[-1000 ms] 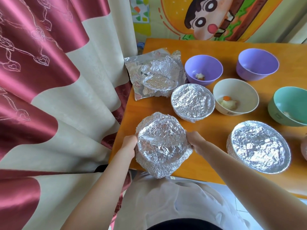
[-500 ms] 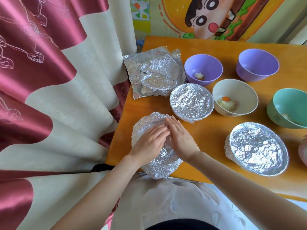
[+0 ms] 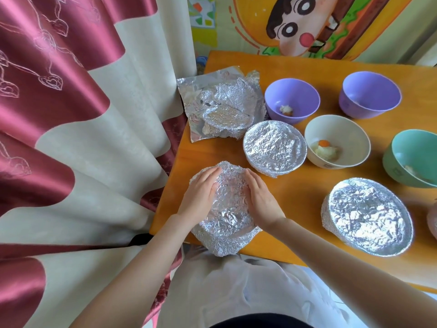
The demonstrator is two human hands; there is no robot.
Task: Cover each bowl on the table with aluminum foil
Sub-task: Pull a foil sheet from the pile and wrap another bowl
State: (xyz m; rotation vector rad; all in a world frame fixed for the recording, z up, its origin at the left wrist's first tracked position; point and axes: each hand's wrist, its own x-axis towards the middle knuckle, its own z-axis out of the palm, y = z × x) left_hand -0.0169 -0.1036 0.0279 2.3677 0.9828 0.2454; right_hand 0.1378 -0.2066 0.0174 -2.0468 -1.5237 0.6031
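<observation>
Left hand: the left hand lies flat on the left half of the foil-covered bowl, fingers straight and close together, pressing the foil down.
Right hand: the right hand mirrors it on the right half, fingers straight and laid on the foil, thumb toward the middle; a strip of crinkled foil shows between the two hands.
Task's thing: that bowl sits at the table's near edge under both palms, its foil skirt hanging past the edge toward the person.
Writing: none can be read; the cream bowl and the teal bowl each bear a small dark mark on the outer wall, too small to make out.
Covered bowls, count: three, the one under the hands, a second wrapped bowl just beyond the right hand, and a wide wrapped bowl well to the right of it.
Open bowls, count: four, two purple bowls far beyond the right hand, then the cream and teal ones to its right, the cream one touching the second wrapped bowl.
Food: white scraps in the nearer purple bowl; white and orange bits in the cream one.
Loose foil: one crumpled pile of sheets beyond the left hand.
Right edge: a pinkish rim, possibly another bowl.
Surroundings: curtain left of the left hand; cartoon picture behind the table.
</observation>
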